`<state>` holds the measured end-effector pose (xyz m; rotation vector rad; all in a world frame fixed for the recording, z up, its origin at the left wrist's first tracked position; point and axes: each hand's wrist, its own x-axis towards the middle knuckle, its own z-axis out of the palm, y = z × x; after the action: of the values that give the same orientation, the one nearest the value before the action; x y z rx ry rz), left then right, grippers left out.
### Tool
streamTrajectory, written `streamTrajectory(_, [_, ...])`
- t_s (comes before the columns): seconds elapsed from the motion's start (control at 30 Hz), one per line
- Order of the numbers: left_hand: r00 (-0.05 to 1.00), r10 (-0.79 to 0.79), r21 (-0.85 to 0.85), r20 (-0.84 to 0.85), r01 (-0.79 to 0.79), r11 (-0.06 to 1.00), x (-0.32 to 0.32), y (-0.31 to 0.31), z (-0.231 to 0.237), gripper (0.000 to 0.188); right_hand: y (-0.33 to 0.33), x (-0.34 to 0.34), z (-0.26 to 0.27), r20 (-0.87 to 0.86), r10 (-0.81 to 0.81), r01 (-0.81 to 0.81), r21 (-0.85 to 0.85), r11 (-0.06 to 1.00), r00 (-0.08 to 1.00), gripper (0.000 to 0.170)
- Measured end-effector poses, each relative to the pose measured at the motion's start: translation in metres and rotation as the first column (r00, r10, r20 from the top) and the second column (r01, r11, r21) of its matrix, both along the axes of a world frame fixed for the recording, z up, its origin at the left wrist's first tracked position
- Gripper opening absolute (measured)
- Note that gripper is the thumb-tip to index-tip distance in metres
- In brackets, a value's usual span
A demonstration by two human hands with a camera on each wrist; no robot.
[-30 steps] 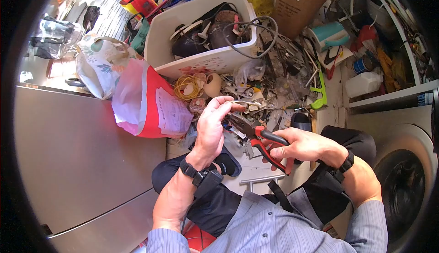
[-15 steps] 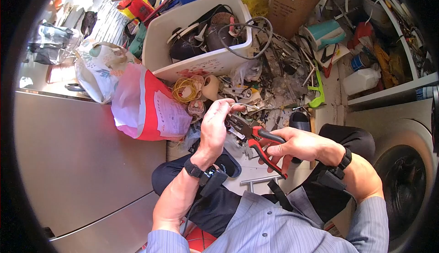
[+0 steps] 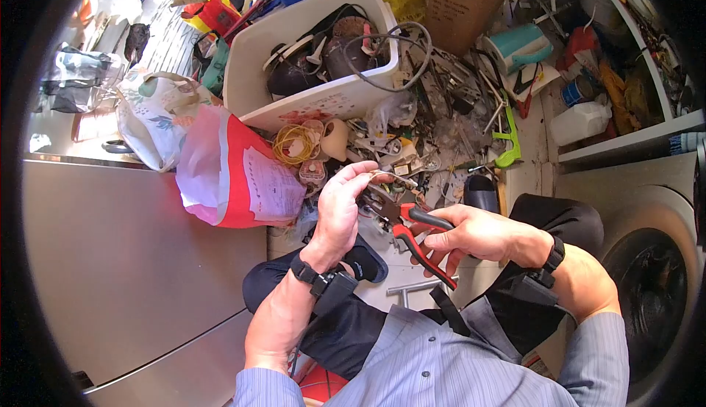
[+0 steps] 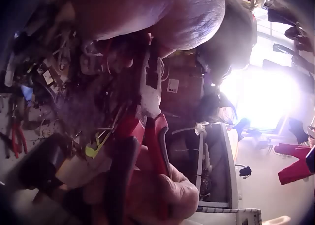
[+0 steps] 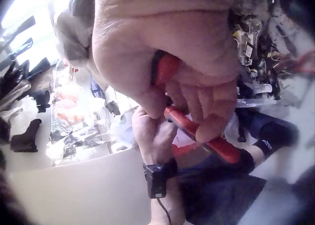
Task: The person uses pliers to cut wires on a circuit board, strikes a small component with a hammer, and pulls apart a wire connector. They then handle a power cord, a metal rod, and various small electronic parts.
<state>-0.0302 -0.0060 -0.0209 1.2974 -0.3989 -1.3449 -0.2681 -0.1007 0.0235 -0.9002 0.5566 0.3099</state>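
My left hand (image 3: 340, 207) pinches a thin, pale wire (image 3: 401, 179) between thumb and fingers, and its loose end curves out to the right. In my right hand (image 3: 485, 234) is a pair of pliers (image 3: 415, 247) with red and black handles, the fingers and thumb around them. The handles stand spread apart. The pliers' metal head points at the left fingers, partly hidden behind them in the head view. From the left wrist, the metal head (image 4: 150, 94) shows right under the left hand. In the right wrist view a red handle (image 5: 224, 148) crosses the fingers.
A white bin (image 3: 316, 102) with dark shoe-like items stands ahead. Loose hardware and scraps (image 3: 441, 142) cover the floor before me. A red and white bag (image 3: 243, 175) is on the left. A washing machine (image 3: 647, 275) stands right; a metal handle bar (image 3: 415, 287) lies between my legs.
The pliers have shifted slightly left relative to the view, still in the right hand. The wire's free end now bends downward, where it ran straighter before. The head view has turned slightly.
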Motion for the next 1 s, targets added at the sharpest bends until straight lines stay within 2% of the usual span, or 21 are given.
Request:
streamTrajectory(0.2, [0.995, -0.099, 0.013, 0.01, 0.099, 0.995, 0.005, 0.0, 0.006, 0.033, 0.001, -0.005, -0.01, 0.033, 0.033, -0.032, -0.036, 0.999, 0.999, 0.041])
streamTrajectory(0.3, [0.982, -0.166, -0.028, 0.084, 0.169, 0.985, 0.006, 0.001, 0.008, 0.033, 0.011, -0.006, -0.022, 0.015, 0.077, -0.077, 0.028, 0.997, 0.997, 0.039])
streamTrajectory(0.37, [0.974, -0.16, -0.055, 0.161, 0.171, 0.984, 0.006, 0.004, 0.011, 0.037, 0.022, -0.011, -0.033, 0.044, -0.065, 0.054, 0.222, 0.974, 0.997, 0.037])
streamTrajectory(0.4, [0.974, -0.157, -0.06, 0.164, 0.169, 0.984, 0.007, 0.006, 0.012, 0.037, 0.023, -0.01, -0.036, 0.048, -0.078, 0.064, 0.234, 0.97, 0.996, 0.04])
streamTrajectory(0.43, [0.984, -0.082, -0.06, 0.156, 0.092, 0.994, 0.007, 0.009, 0.012, 0.038, 0.022, -0.011, -0.035, 0.05, -0.076, 0.063, 0.23, 0.971, 0.996, 0.04])
streamTrajectory(0.47, [0.989, -0.006, -0.06, 0.148, 0.015, 0.998, 0.007, 0.012, 0.012, 0.039, 0.021, -0.013, -0.034, 0.083, -0.132, 0.102, 0.296, 0.95, 0.988, 0.042])
streamTrajectory(0.5, [0.989, -0.006, -0.065, 0.149, 0.016, 0.998, 0.007, 0.017, 0.01, 0.039, 0.02, -0.013, -0.032, 0.113, -0.191, 0.139, 0.361, 0.922, 0.975, 0.044])
streamTrajectory(0.57, [0.977, -0.146, -0.093, 0.155, 0.162, 0.982, 0.006, 0.023, 0.004, 0.038, 0.016, -0.013, -0.028, 0.109, -0.208, 0.152, 0.381, 0.912, 0.972, 0.047])
streamTrajectory(0.7, [0.938, -0.09, -0.148, 0.334, 0.147, 0.978, 0.002, 0.022, 0.001, 0.04, 0.018, -0.008, -0.027, 0.133, -0.219, 0.153, 0.385, 0.91, 0.966, 0.046])
streamTrajectory(0.77, [0.942, -0.037, -0.189, 0.333, 0.106, 0.976, -0.003, 0.018, -0.009, 0.04, 0.023, -0.006, -0.033, 0.199, -0.292, 0.161, 0.496, 0.853, 0.935, 0.042])
streamTrajectory(0.83, [0.997, 0.057, -0.255, 0.048, -0.043, 0.966, -0.01, 0.01, -0.006, 0.038, 0.029, 0.0, -0.029, 0.233, -0.317, 0.153, 0.53, 0.834, 0.92, 0.042])
streamTrajectory(0.9, [0.995, 0.096, -0.27, 0.012, -0.089, 0.959, -0.013, 0.001, -0.003, 0.037, 0.039, 0.008, -0.018, 0.087, -0.386, 0.281, 0.544, 0.791, 0.919, 0.038])
streamTrajectory(0.93, [0.995, 0.093, -0.309, -0.044, -0.102, 0.946, -0.011, -0.002, -0.004, 0.038, 0.041, 0.007, -0.024, 0.112, -0.426, 0.257, 0.654, 0.712, 0.898, 0.032])
streamTrajectory(0.97, [0.991, 0.088, -0.347, -0.1, -0.117, 0.931, -0.011, -0.005, -0.004, 0.038, 0.045, 0.011, -0.022, 0.031, -0.496, 0.355, 0.659, 0.663, 0.868, 0.024])
streamTrajectory(1.0, [0.994, 0.1, -0.324, -0.035, -0.106, 0.94, -0.012, -0.009, 0.0, 0.038, 0.044, 0.012, -0.024, 0.018, -0.495, 0.37, 0.642, 0.672, 0.869, 0.023])
